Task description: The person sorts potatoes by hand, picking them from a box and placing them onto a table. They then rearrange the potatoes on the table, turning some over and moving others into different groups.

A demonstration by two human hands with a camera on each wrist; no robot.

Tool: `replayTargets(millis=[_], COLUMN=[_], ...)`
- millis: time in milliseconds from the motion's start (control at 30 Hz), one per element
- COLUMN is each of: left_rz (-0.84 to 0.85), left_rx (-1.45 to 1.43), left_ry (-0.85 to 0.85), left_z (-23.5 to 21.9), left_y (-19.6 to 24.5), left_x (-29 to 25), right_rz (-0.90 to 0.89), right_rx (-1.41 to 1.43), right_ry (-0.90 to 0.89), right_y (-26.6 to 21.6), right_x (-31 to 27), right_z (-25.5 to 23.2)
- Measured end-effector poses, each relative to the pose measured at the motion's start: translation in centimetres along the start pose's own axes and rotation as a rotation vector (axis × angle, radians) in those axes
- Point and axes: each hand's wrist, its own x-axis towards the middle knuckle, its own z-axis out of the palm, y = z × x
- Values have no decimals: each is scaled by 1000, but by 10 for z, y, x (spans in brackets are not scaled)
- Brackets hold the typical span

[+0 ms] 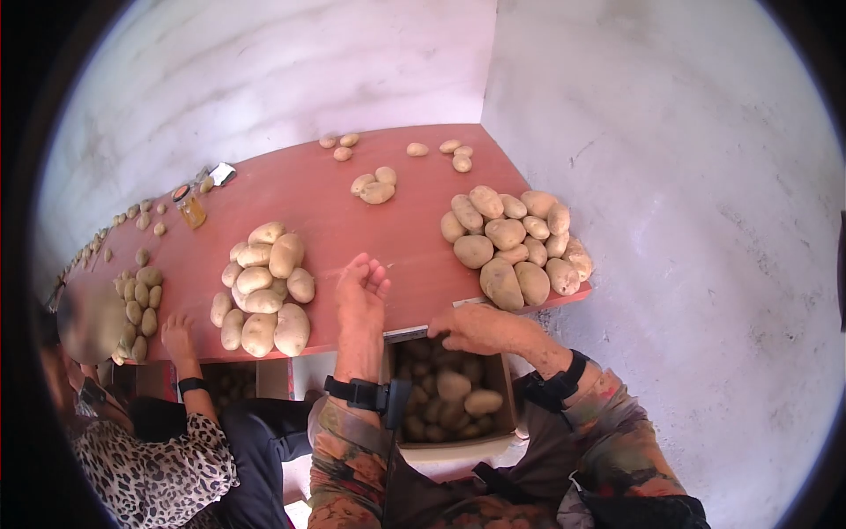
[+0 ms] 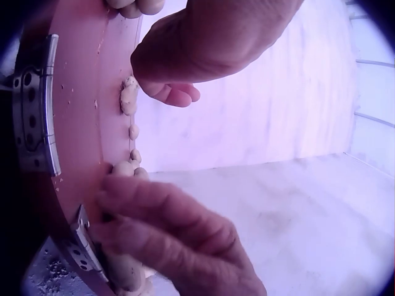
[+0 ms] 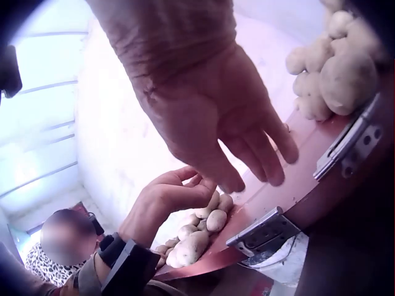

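My left hand (image 1: 363, 295) is raised over the red table (image 1: 410, 291) near its front edge, fingers loosely bent and nothing in them. Lower and to its right, my right hand (image 1: 480, 330) is at the table edge, above a cardboard box of potatoes (image 1: 454, 385). In the right wrist view, the right hand's fingers (image 3: 265, 157) hang spread and relaxed, holding nothing. A heap of large potatoes (image 1: 507, 234) lies beyond the right hand. Another heap of potatoes (image 1: 256, 278) sits left of the left hand.
Smaller potato groups lie farther back, including a trio (image 1: 374, 187). A jar (image 1: 189, 207) stands at the back left. Another person (image 1: 159, 458) sits at left, one hand at the table edge beside more potatoes (image 1: 139, 304). Metal hinges (image 3: 262, 231) are on the table's edge.
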Motion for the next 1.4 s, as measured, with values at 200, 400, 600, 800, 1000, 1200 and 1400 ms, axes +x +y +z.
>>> replayTargets(millis=[200, 400, 600, 800, 1000, 1200, 1400], left_rz=[-35, -78, -72, -41, -52, -33, 23], left_rx=[40, 98, 126, 139, 147, 159, 125], left_ry=[-27, -39, -64, -65, -86, -53, -22], left_z=[7, 18, 23, 20, 12, 7, 0], left_y=[-19, -26, -31, -31, -32, -29, -16], left_x=[2, -3, -9, -9, -5, -5, -3], right_rz=[126, 436, 470, 366, 245, 176, 297], right_rx=[-163, -420, -256, -187, -37, 80, 304], right_ry=[762, 1006, 872, 837, 980, 744, -9], right_y=[45, 96, 131, 141, 105, 75, 38], right_x=[33, 51, 53, 56, 49, 55, 46], right_z=[-21, -50, -67, -68, -75, -54, -58])
